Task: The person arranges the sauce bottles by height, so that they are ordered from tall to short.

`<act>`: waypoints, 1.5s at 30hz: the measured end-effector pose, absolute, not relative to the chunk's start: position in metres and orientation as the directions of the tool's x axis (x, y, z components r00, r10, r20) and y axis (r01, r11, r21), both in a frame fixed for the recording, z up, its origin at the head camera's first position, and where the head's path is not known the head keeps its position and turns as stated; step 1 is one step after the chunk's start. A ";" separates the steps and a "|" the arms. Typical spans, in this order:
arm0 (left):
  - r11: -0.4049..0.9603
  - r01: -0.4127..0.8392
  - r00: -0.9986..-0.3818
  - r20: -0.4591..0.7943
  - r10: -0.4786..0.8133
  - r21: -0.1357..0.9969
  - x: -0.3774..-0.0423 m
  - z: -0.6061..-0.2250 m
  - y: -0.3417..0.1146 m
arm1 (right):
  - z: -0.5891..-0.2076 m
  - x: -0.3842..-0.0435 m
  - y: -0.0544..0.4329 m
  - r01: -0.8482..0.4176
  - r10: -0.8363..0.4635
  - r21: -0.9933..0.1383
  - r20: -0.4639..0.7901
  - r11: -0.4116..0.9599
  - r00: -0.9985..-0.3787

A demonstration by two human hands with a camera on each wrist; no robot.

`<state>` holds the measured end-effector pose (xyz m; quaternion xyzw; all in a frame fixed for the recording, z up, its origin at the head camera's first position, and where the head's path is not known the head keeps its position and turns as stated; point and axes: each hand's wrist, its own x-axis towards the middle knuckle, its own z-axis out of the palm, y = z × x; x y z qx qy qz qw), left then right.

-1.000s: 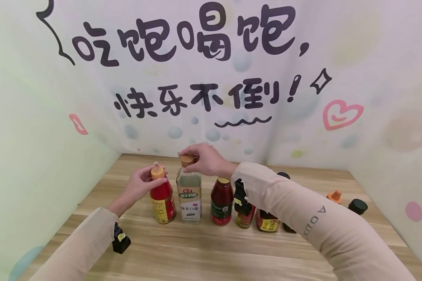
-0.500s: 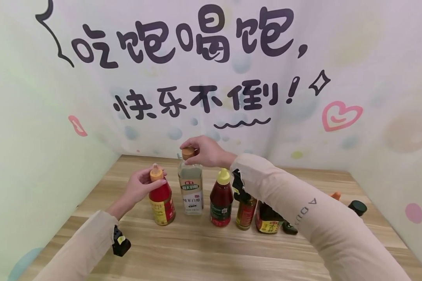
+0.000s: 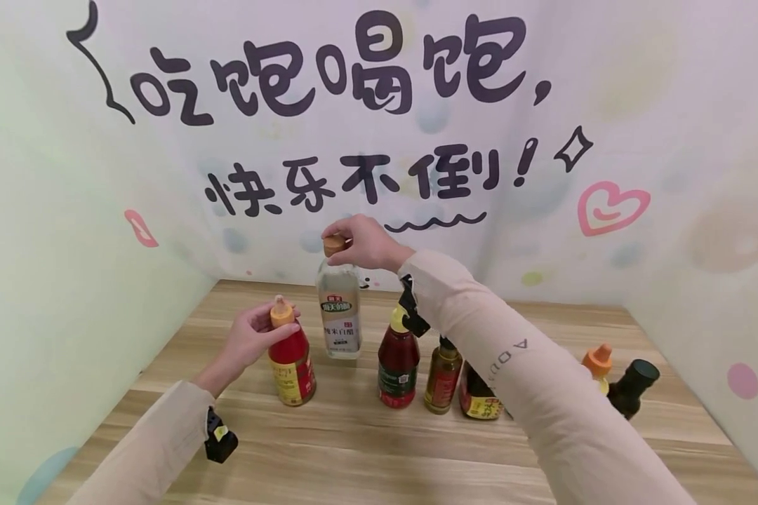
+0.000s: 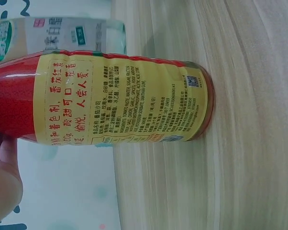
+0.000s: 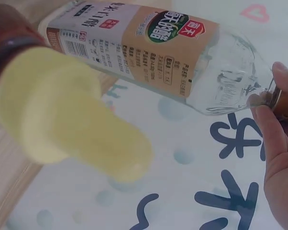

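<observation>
The right hand (image 3: 369,242) pinches the brown cap (image 3: 334,243) of the clear bottle (image 3: 340,315) between thumb and fingers; that bottle is upright, nearer the desk's (image 3: 290,456) back edge than the red bottle (image 3: 292,368) toward the left edge and the dark red bottle (image 3: 398,361) on its other side; whether its base touches the wood or hangs just above it, I cannot tell for sure. The left hand (image 3: 243,344) has thumb and fingers curled round the red bottle near its top; this hold seems enough to steady it, provided it does not squeeze.

The step in hand looks like handling the clear bottle by its cap alone; to do it well, grip squarely and do not twist, as a loosened thread could drop the glass; let the bottle hang plumb; bring its base down flat, short of the back edge; above all, carry the wrist high, for the yellow nozzle (image 5: 77,115) looks close enough to be knocked.
</observation>
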<state>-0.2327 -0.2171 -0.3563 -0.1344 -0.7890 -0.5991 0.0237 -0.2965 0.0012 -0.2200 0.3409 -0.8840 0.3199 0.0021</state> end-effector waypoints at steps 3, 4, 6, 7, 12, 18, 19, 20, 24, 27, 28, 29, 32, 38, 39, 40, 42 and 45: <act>0.243 0.225 -0.966 0.184 0.183 0.944 -0.233 -0.358 -0.218 | -0.224 -0.302 -0.004 -0.589 -0.579 -0.564 0.224 0.580 -0.784; 0.244 0.223 -0.966 0.181 0.185 0.944 -0.233 -0.358 -0.218 | -0.225 -0.303 -0.006 -0.585 -0.573 -0.565 0.224 0.582 -0.788; 0.242 0.222 -0.966 0.180 0.183 0.945 -0.234 -0.360 -0.219 | -0.228 -0.305 -0.010 -0.584 -0.568 -0.563 0.230 0.585 -0.790; 0.237 0.225 -0.966 0.184 0.183 0.945 -0.233 -0.360 -0.218 | -0.229 -0.306 -0.011 -0.588 -0.567 -0.558 0.236 0.585 -0.789; 0.225 0.239 -0.963 0.201 0.179 0.945 -0.234 -0.359 -0.218 | -0.233 -0.312 -0.021 -0.614 -0.579 -0.545 0.263 0.571 -0.772; 0.213 0.267 -0.956 0.230 0.181 0.940 -0.234 -0.358 -0.218 | -0.239 -0.320 -0.032 -0.637 -0.601 -0.534 0.270 0.557 -0.752; 0.212 0.283 -0.952 0.246 0.185 0.935 -0.233 -0.358 -0.218 | -0.240 -0.321 -0.033 -0.633 -0.598 -0.532 0.267 0.562 -0.756; 0.208 0.294 -0.948 0.257 0.188 0.933 -0.233 -0.359 -0.219 | -0.241 -0.322 -0.034 -0.630 -0.594 -0.530 0.266 0.568 -0.759; 0.166 0.353 -0.924 0.315 0.217 0.921 -0.245 -0.376 -0.227 | -0.246 -0.323 -0.039 -0.612 -0.570 -0.525 0.265 0.592 -0.778; 0.173 0.354 -0.924 0.316 0.214 0.919 -0.244 -0.377 -0.227 | -0.251 -0.323 -0.042 -0.591 -0.552 -0.533 0.254 0.606 -0.795; 0.177 0.348 -0.927 0.310 0.210 0.921 -0.244 -0.378 -0.227 | -0.253 -0.323 -0.042 -0.585 -0.548 -0.536 0.250 0.608 -0.799; 0.215 0.320 -0.941 0.283 0.185 0.923 -0.232 -0.363 -0.220 | -0.254 -0.324 -0.043 -0.580 -0.543 -0.539 0.248 0.611 -0.802; 0.226 0.301 -0.947 0.264 0.180 0.926 -0.232 -0.363 -0.219 | -0.258 -0.324 -0.045 -0.569 -0.534 -0.555 0.246 0.607 -0.809; 0.214 0.286 -0.952 0.251 0.174 0.934 -0.231 -0.363 -0.218 | -0.260 -0.326 -0.048 -0.560 -0.512 -0.571 0.265 0.600 -0.817; 0.214 0.285 -0.952 0.251 0.173 0.934 -0.231 -0.363 -0.218 | -0.260 -0.326 -0.049 -0.559 -0.506 -0.571 0.268 0.601 -0.820; 0.213 0.286 -0.952 0.252 0.173 0.934 -0.232 -0.363 -0.219 | -0.261 -0.327 -0.049 -0.554 -0.500 -0.574 0.269 0.603 -0.823; 0.213 0.286 -0.953 0.252 0.170 0.934 -0.232 -0.363 -0.219 | -0.261 -0.328 -0.050 -0.547 -0.493 -0.577 0.268 0.606 -0.828; 0.216 0.286 -0.953 0.254 0.164 0.934 -0.233 -0.363 -0.219 | -0.262 -0.329 -0.051 -0.535 -0.476 -0.596 0.271 0.599 -0.836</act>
